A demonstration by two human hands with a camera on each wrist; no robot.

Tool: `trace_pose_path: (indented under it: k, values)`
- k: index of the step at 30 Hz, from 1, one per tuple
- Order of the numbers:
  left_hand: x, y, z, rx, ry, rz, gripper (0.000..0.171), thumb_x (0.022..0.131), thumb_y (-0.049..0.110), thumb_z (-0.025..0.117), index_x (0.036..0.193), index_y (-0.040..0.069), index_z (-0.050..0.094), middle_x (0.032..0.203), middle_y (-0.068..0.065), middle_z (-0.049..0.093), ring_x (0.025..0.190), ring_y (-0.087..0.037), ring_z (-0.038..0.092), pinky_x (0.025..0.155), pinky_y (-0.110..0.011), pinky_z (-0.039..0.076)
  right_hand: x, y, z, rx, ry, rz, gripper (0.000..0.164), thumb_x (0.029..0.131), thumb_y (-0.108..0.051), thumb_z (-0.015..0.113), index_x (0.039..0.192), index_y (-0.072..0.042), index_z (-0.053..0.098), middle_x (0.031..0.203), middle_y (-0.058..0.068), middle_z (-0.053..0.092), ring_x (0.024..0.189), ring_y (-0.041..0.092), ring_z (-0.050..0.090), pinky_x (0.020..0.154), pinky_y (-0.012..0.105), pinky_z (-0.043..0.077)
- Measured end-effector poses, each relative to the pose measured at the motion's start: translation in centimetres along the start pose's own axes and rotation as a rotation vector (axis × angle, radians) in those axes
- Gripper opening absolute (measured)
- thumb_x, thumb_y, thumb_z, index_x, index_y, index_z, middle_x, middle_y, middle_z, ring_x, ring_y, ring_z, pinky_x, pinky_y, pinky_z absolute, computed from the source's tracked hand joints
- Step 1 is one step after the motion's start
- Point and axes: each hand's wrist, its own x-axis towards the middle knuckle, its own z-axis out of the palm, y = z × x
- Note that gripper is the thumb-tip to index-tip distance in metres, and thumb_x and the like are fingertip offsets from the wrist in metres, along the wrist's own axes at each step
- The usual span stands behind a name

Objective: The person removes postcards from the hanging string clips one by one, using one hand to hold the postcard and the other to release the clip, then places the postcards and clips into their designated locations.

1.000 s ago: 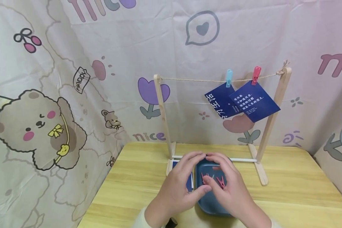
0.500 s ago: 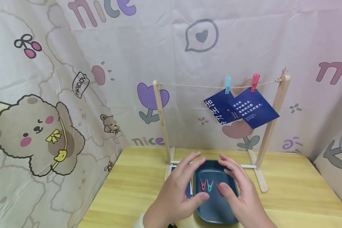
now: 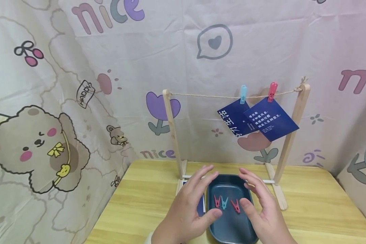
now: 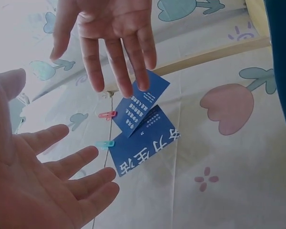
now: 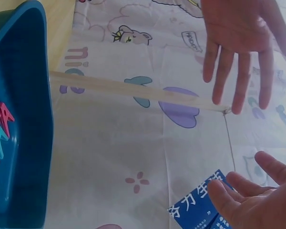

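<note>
My left hand (image 3: 190, 205) and right hand (image 3: 265, 206) hover over the two sides of a dark blue tray (image 3: 231, 228), palms facing each other. Both have relaxed, spread fingers and hold nothing. In the tray lie two red clothespins (image 3: 235, 206) and a light teal clothespin (image 3: 224, 203). Behind the hands, a string (image 3: 201, 96) runs between two wooden posts. From it hang two blue cards with white writing: the left card (image 3: 236, 118) under a light blue clothespin (image 3: 243, 94), the right card (image 3: 271, 120) under a red clothespin (image 3: 272, 92), overlapping the left one.
More blue cards (image 3: 200, 206) lie left of the tray, partly hidden by my left hand. The rack's wooden feet (image 3: 280, 196) stand on the wood-grain table (image 3: 317, 196), with a white crossbar (image 3: 267, 181) between the posts. A printed cloth (image 3: 134, 67) hangs behind.
My hands have moved apart from fingertips nearly meeting, uncovering the tray and its clothespins. The head view has tipped slightly upward. The hanging cards stay in place.
</note>
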Motion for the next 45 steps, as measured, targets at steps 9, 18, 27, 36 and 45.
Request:
trace_pose_path:
  k: [9,18,27,36,45]
  values:
    - [0.1,-0.2,0.0,0.031,-0.011,-0.036,0.073,0.105,0.052,0.066,0.168,0.031,0.037,0.175,0.005,0.037,0.159,-0.021,0.043,0.114,-0.061,0.054,0.3,0.1,-0.4,0.049,0.032,-0.003,0.061,0.102,0.007,0.062,0.157,-0.018,0.054,0.164,0.013,0.052,0.149,0.006,0.050,0.113,0.011,0.045]
    - [0.2,-0.5,0.4,0.036,-0.039,-0.075,0.072,0.105,0.053,0.065,0.169,0.034,0.036,0.175,0.007,0.037,0.158,-0.020,0.044,0.113,-0.062,0.055,0.4,0.4,-0.7,0.027,0.017,0.032,0.061,0.105,0.005,0.061,0.159,-0.021,0.051,0.165,0.009,0.051,0.149,0.004,0.048,0.113,0.010,0.044]
    - [0.4,-1.0,0.7,0.029,-0.054,-0.095,0.070,0.106,0.052,0.064,0.168,0.034,0.036,0.175,0.007,0.037,0.159,-0.021,0.043,0.112,-0.064,0.054,0.8,0.7,-0.7,0.009,0.016,0.059,0.058,0.107,0.001,0.060,0.159,-0.023,0.051,0.164,0.003,0.052,0.149,0.002,0.046,0.112,0.009,0.044]
    - [0.4,-1.4,0.9,0.030,-0.051,-0.085,0.069,0.107,0.051,0.064,0.168,0.033,0.038,0.175,0.007,0.038,0.160,-0.021,0.042,0.114,-0.064,0.053,0.9,1.0,-0.8,0.021,0.017,0.059,0.057,0.107,0.002,0.060,0.159,-0.019,0.051,0.163,0.001,0.054,0.149,0.003,0.048,0.113,0.010,0.044]
    - [0.5,-1.6,1.1,0.026,-0.043,-0.075,0.069,0.107,0.052,0.063,0.168,0.033,0.038,0.174,0.007,0.039,0.159,-0.021,0.044,0.115,-0.063,0.053,0.9,0.9,-0.8,0.029,0.016,0.063,0.055,0.107,0.001,0.060,0.158,-0.017,0.052,0.160,0.002,0.056,0.147,0.004,0.050,0.113,0.009,0.044]
